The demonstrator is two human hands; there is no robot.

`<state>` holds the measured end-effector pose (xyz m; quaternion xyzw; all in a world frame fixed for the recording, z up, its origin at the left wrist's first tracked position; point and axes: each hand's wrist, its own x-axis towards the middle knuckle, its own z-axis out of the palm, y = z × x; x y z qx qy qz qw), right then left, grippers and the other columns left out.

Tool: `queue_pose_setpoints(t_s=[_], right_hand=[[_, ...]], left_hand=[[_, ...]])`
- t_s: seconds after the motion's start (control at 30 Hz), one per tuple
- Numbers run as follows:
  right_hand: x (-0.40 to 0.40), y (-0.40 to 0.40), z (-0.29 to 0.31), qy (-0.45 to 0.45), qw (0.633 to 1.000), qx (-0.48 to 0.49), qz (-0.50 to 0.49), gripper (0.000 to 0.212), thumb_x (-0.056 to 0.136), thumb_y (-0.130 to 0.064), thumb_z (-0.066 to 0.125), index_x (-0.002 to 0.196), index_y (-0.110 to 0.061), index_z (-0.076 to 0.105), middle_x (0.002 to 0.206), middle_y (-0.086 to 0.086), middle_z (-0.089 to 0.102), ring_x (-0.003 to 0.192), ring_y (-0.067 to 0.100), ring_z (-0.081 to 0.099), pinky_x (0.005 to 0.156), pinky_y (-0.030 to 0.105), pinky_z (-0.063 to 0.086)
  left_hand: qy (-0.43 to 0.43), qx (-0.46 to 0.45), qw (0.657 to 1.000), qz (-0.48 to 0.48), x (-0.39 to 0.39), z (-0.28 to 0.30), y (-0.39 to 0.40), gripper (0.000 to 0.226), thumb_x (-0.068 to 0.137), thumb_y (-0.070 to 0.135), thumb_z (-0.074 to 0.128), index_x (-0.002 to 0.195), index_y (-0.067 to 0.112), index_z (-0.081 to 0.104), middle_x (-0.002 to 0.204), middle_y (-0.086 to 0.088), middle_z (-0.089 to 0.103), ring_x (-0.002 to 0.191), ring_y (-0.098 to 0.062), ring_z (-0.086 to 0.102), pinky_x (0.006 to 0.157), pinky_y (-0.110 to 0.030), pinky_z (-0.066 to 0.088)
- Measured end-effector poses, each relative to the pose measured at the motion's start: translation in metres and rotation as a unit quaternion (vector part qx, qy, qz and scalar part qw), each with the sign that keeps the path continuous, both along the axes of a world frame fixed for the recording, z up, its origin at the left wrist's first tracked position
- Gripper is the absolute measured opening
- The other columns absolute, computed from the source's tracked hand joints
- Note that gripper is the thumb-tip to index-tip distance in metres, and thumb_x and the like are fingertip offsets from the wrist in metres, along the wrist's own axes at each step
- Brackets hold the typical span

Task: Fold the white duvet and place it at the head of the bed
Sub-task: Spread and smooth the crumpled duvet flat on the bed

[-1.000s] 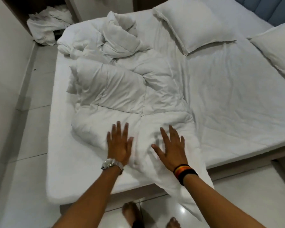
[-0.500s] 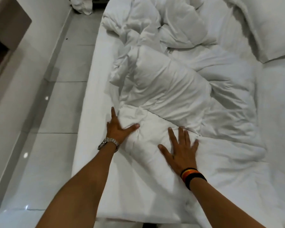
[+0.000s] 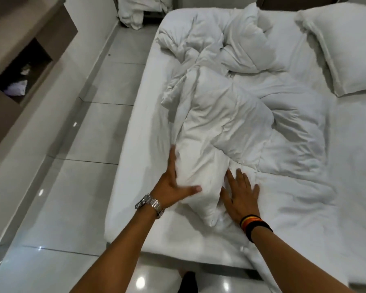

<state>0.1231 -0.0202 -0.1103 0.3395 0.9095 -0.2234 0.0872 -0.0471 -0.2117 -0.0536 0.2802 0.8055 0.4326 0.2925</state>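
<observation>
Two hands work the near end of the bed (image 3: 135,187). My left hand (image 3: 170,187) cups the crumpled duvet (image 3: 226,123) edge, fingers and thumb spread wide around a puffy lobe; my right hand (image 3: 240,197) lies flat and open on it, gripping nothing. It looks soft, light and bulky, so I judge corners and seams the best holds. One pillow (image 3: 344,47) sits far right.

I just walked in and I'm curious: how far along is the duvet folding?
Barely begun. The white duvet lies crumpled across the bed, with no neat fold visible. In hand: the left hand cups the duvet's near bunched end, and the right hand presses flat beside it. Left: all the folding, then carrying it to the end with the pillow.
</observation>
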Motion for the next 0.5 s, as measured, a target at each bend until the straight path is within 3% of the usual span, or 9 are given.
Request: queue_pose_setpoints(t_s=[0.07,0.1,0.17,0.2,0.27,0.33,0.4,0.47,0.5], right_hand=[[0.019,-0.014,0.005,0.005,1.0,-0.006,-0.009,0.074,0.099,-0.06,0.012,0.167,-0.032,0.008,0.176,0.005,0.008,0.162,0.025,0.007,0.126,0.06,0.002],[0.031,-0.023,0.008,0.014,1.0,-0.011,-0.016,0.074,0.099,-0.058,0.012,0.168,-0.029,0.009,0.176,0.006,0.01,0.161,0.025,0.009,0.127,0.058,0.003],[0.062,-0.038,0.015,0.049,0.998,-0.017,-0.034,0.08,0.096,-0.062,0.008,0.167,-0.027,0.013,0.175,0.008,0.015,0.161,0.027,0.013,0.129,0.052,0.004],[0.075,-0.044,0.018,0.066,0.997,-0.018,-0.037,0.079,0.097,-0.065,0.01,0.167,-0.029,0.014,0.174,0.009,0.017,0.16,0.028,0.014,0.129,0.05,0.005],[0.111,-0.057,0.027,0.082,0.996,-0.011,-0.041,0.073,0.103,-0.066,0.021,0.167,-0.032,0.013,0.175,0.009,0.016,0.161,0.028,0.013,0.129,0.051,0.004],[0.143,-0.065,0.038,0.082,0.995,-0.007,-0.047,0.07,0.107,-0.063,0.028,0.168,-0.034,0.011,0.175,0.007,0.012,0.161,0.026,0.009,0.128,0.053,0.001],[0.165,-0.066,0.051,0.08,0.996,0.0,-0.048,0.069,0.106,-0.063,0.028,0.167,-0.036,0.009,0.176,0.006,0.009,0.162,0.024,0.007,0.128,0.055,-0.002],[0.177,-0.065,0.066,0.085,0.995,0.005,-0.05,0.071,0.105,-0.065,0.026,0.167,-0.036,0.008,0.176,0.006,0.009,0.162,0.024,0.006,0.127,0.057,-0.003],[0.179,-0.065,0.073,0.09,0.995,0.007,-0.05,0.072,0.104,-0.067,0.026,0.167,-0.037,0.008,0.176,0.006,0.009,0.162,0.024,0.005,0.127,0.057,-0.003]], left_hand=[[0.133,-0.048,0.985,-0.094,0.028,0.011,-0.016,0.152,0.061,0.067,0.089,0.163,0.034,-0.019,0.161,0.003,0.032,0.134,-0.014,0.045,0.118,-0.034,0.032],[0.223,-0.069,0.962,-0.145,0.041,0.014,-0.02,0.15,0.063,0.072,0.083,0.164,0.025,-0.016,0.161,-0.005,0.035,0.136,-0.022,0.045,0.123,-0.043,0.024],[0.353,-0.094,0.901,-0.236,0.063,0.018,-0.02,0.139,0.072,0.06,0.081,0.165,0.01,-0.008,0.163,-0.015,0.037,0.145,-0.035,0.041,0.127,-0.055,0.01],[0.371,-0.089,0.888,-0.257,0.069,0.021,-0.015,0.132,0.074,0.045,0.084,0.165,0.006,-0.004,0.158,-0.019,0.044,0.142,-0.039,0.043,0.127,-0.055,0.011],[0.339,-0.06,0.902,-0.261,0.088,0.035,-0.003,0.119,0.076,0.01,0.079,0.166,0.012,0.001,0.15,-0.023,0.05,0.134,-0.042,0.049,0.123,-0.043,0.028],[0.283,-0.031,0.935,-0.213,0.107,0.055,0.002,0.113,0.08,-0.001,0.068,0.167,0.028,0.001,0.142,-0.022,0.057,0.115,-0.038,0.062,0.096,-0.035,0.053],[0.266,-0.007,0.952,-0.153,0.12,0.076,-0.003,0.108,0.086,0.008,0.066,0.165,0.04,0.0,0.109,-0.018,0.07,0.091,-0.038,0.07,0.072,-0.041,0.059],[0.267,0.027,0.958,-0.103,0.132,0.099,-0.023,0.099,0.092,0.023,0.068,0.164,0.042,0.002,0.091,-0.012,0.07,0.079,-0.04,0.071,0.067,-0.042,0.057],[0.259,0.039,0.961,-0.082,0.136,0.112,-0.038,0.093,0.095,0.031,0.068,0.164,0.042,0.006,0.095,-0.013,0.072,0.083,-0.041,0.072,0.072,-0.041,0.057]])
